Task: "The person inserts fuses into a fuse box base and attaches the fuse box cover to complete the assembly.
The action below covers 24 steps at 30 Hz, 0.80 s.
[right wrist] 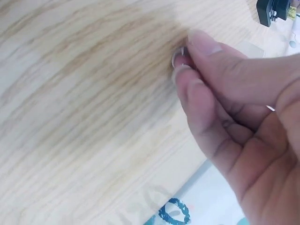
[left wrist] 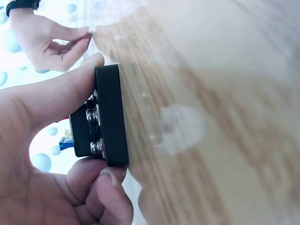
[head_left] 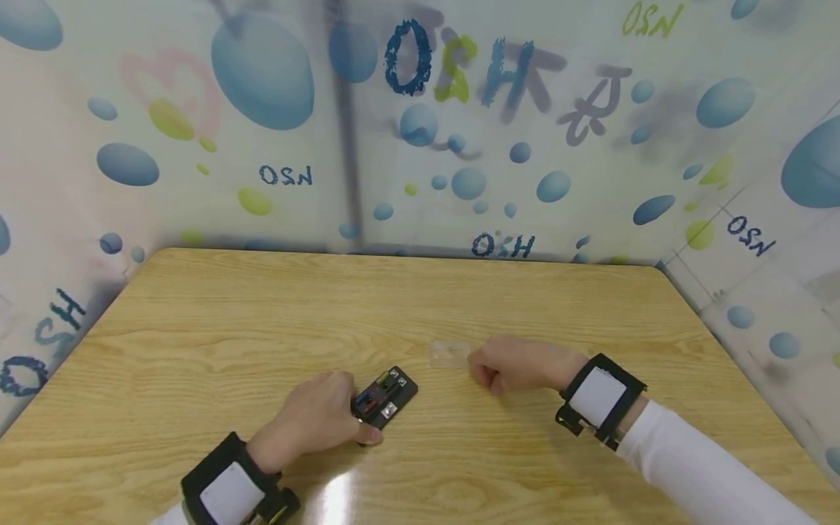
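Two grips, with a slanting line between them

Nearest is the left hand (head_left: 315, 415), below a black wristband (head_left: 232, 492). Its thumb and fingers are curled round the near end of a black block (head_left: 385, 397), parted only by the block's width; metal screws (left wrist: 96, 146) show between them. The block sits just right of the left hand, well apart from the right, and its long axis slants away and rightward, the free end pointing toward the right hand's side (whether it rests on the wood or hangs slightly above, I cannot tell).

Farther off, the right hand (head_left: 518, 363) has thumb and fingertips brought almost together, pinching a small shiny piece (right wrist: 178, 57), too blurred to identify. Just left of those fingertips lies a clear plastic piece (head_left: 449, 354), beyond the block's free end and nearer to the right hand.

Past both hands, the wooden table (head_left: 394, 292) runs back to a patterned backdrop (head_left: 420, 182).
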Each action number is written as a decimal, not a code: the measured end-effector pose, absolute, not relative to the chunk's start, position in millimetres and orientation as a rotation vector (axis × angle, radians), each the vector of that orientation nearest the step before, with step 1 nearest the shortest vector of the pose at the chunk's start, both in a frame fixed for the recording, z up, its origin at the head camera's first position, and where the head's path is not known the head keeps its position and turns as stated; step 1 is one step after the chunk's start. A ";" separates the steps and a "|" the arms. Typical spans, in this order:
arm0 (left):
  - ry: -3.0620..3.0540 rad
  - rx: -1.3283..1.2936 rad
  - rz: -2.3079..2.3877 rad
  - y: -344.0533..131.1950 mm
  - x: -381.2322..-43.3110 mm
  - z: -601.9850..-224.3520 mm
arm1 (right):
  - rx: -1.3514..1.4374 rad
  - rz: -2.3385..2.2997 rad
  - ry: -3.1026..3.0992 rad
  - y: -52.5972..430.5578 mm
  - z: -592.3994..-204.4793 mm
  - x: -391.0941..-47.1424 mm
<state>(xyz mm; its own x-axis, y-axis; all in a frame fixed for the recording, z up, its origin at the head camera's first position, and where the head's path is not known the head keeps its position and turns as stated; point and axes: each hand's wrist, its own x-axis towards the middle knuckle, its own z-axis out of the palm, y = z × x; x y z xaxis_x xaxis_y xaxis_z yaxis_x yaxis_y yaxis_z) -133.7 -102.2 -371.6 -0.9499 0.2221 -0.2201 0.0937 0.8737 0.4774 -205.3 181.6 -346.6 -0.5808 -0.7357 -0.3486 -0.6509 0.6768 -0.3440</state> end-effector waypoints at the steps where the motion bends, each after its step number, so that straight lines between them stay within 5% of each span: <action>1: 2.776 0.238 0.689 -102.4 -133.6 -371.4 | -1.071 -0.246 2.428 182.1 -345.9 -205.6; 24: 2.767 0.223 0.675 -102.7 -134.0 -370.5 | -1.055 -0.366 2.496 200.3 -352.9 -214.8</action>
